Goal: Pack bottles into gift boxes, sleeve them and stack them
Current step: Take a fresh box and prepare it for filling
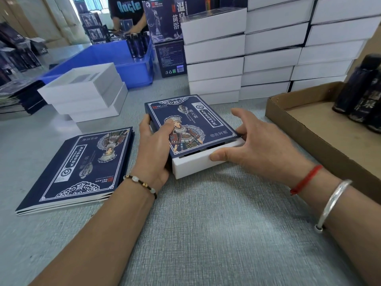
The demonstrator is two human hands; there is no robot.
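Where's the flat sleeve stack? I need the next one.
In the head view, the flat sleeve stack lies on the table, left of the left hand.

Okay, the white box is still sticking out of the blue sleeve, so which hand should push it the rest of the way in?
Right hand: its thumb already presses the exposed end of the white box. The left hand grips the blue sleeve, bracing it.

Gift box partly sleeved at the table's middle

A white gift box (198,162) is lain flat, its near end left uncovered by a navy printed sleeve (190,122) that is slid over the rest. Flat sleeves (78,168) are piled just to its left; white boxes (268,58) are stacked behind; dark bottles (358,96) are stood in a cardboard tray (305,129) at right.
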